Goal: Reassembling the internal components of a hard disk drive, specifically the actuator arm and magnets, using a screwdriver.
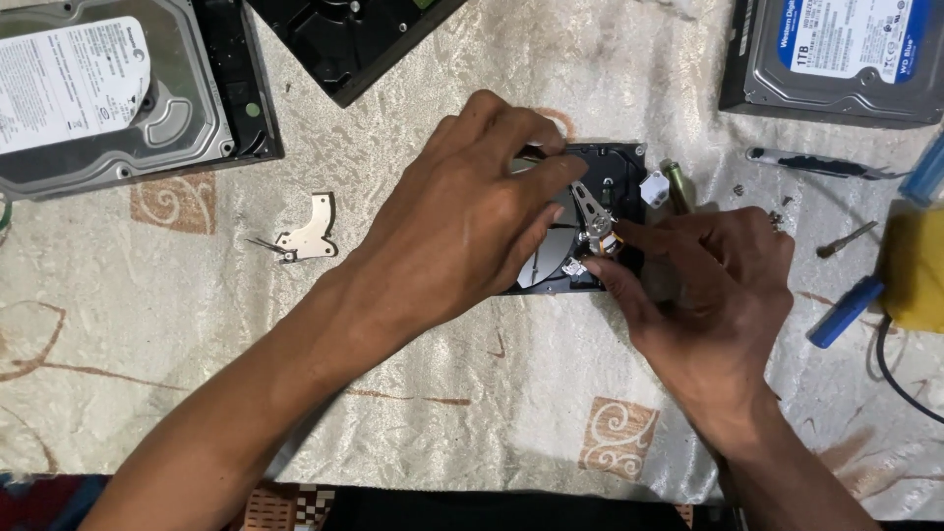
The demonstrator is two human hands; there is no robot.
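Head view: my left hand (462,221) lies palm down over the opened hard drive (580,221) at bench centre, fingers curled, fingertips pressing its shiny platter (547,258); it holds the drive down rather than gripping anything. My right hand (703,280) comes in from the right, thumb and forefinger pinched shut on the actuator arm (593,211) at its pivot end. That arm's long axis runs up and left from the pivot, tip over the platter. The right hand is nearer the pivot, the left covers the drive's left half. Around it: a small white plastic piece (655,187) just right of the drive, loose screws (777,214), a metal bracket (310,231) well left, blue-handled screwdriver (846,310) right, a yellow thing (914,265) at the edge. Two closed drives (93,93) (846,54) sit in the top corners, and a black cover (354,34) at top. The bench carries a cream patterned cloth (472,393); room not visible.
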